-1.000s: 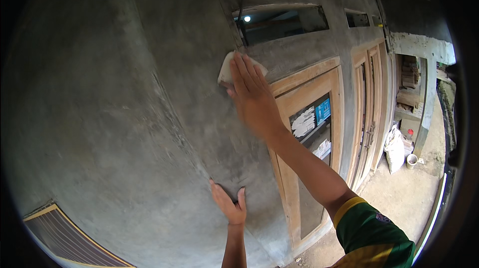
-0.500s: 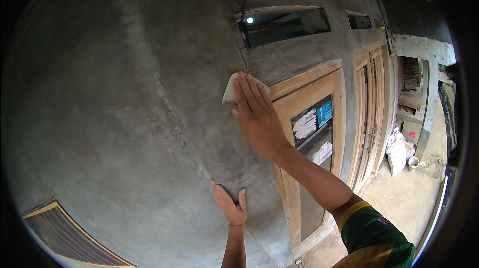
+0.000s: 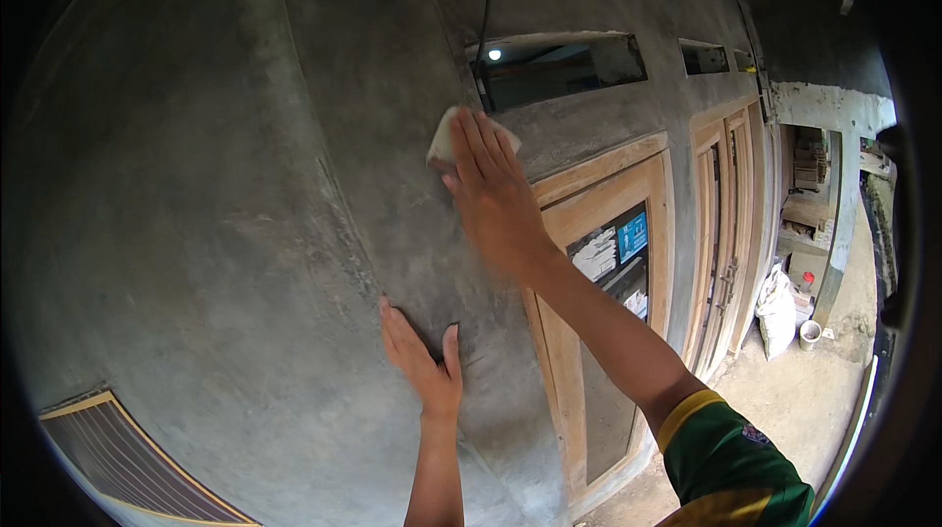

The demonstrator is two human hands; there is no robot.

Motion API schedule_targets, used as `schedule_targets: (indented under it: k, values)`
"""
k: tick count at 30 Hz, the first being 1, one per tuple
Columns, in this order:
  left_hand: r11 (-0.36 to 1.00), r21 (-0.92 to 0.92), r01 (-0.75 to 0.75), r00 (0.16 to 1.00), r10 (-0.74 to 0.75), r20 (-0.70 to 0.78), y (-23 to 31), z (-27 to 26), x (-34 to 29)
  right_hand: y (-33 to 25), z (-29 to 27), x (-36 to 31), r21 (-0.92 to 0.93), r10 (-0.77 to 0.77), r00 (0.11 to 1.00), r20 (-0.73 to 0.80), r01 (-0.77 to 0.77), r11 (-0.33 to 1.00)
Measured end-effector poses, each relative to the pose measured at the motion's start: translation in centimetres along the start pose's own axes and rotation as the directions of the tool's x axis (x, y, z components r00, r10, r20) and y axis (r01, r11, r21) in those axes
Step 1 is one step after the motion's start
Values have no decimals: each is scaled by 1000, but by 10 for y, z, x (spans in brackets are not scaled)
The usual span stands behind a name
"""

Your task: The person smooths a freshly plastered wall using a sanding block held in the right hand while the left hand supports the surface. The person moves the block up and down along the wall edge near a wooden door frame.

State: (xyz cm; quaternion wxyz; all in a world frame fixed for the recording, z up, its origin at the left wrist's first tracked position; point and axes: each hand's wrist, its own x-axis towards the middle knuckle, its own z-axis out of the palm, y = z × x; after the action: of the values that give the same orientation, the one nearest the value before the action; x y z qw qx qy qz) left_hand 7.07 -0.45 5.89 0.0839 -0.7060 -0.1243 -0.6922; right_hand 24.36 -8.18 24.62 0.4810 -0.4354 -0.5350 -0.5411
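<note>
The right hand [image 3: 496,208] has moved up; its fingers, close together, hold the pale pad [image 3: 444,141] against the grey wall [image 3: 196,233], so a higher part is covered. The left hand [image 3: 422,367], also higher, is empty, thumb apart.

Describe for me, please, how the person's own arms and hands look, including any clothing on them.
The left hand and right hand are ungloved, and both forearms are bare. The right arm wears a short, dark green sleeve with a yellow cuff, a yellow panel and a small emblem.
</note>
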Motion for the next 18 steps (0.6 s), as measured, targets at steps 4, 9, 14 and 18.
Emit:
schedule_targets:
  k: [4, 9, 14, 18]
  values:
    - [1000, -11, -15, 1000, 15, -5, 0, 2, -2, 3, 2, 7, -42, 10, 999, -39, -12, 999]
    - [1000, 10, -4, 1000, 4, 5, -3, 2, -5, 3, 11, -3, -1, 22, 1000, -5, -22, 1000]
    - [1000, -15, -10, 1000, 10, 18, -4, 2, -5, 14, 24, 19, 25, -19, 994, -110, 22, 999]
    - [1000, 10, -12, 1000, 12, 18, -3, 3, -5, 5, 14, 26, 16, -4, 998, -66, 5, 1000]
